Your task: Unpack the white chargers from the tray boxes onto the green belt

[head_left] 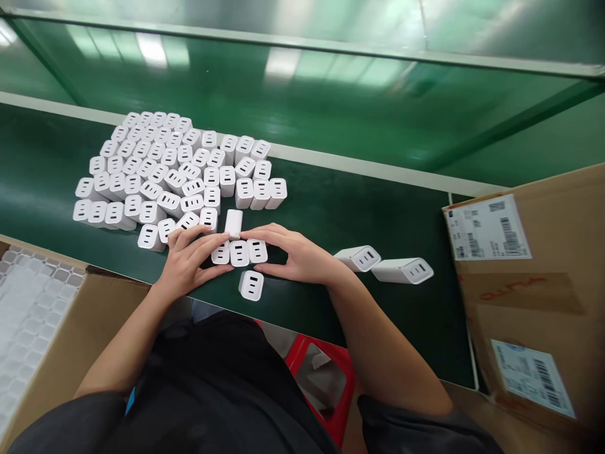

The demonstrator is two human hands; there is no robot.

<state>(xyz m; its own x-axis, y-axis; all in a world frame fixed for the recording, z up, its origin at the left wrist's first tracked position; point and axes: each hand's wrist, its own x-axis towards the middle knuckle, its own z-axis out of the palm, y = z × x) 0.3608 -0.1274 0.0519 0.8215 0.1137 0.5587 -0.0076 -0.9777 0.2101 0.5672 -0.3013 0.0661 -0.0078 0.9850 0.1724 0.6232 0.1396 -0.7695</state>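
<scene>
Three white USB charger blocks (239, 253) stand side by side in a short row, port faces up. My left hand (189, 257) bends round the row's left end, fingertips at the far edge and thumb at the near side. At the right end, my right hand (293, 253) curls the same way, fingers along the far edge and thumb near the front. Behind the row is a white block (234, 222) showing a plain face. Nearer to me, a single charger (251, 285) stands apart from the row. My fingertips partly hide the outer chargers.
Many upright chargers (155, 151) fill the left part of the green table (326, 195). Two more chargers (403, 270) lie right of my right wrist. A cardboard box (520, 277) borders the right side; an open carton with white trays (38, 315) is lower left. A red stool (347, 378) is below.
</scene>
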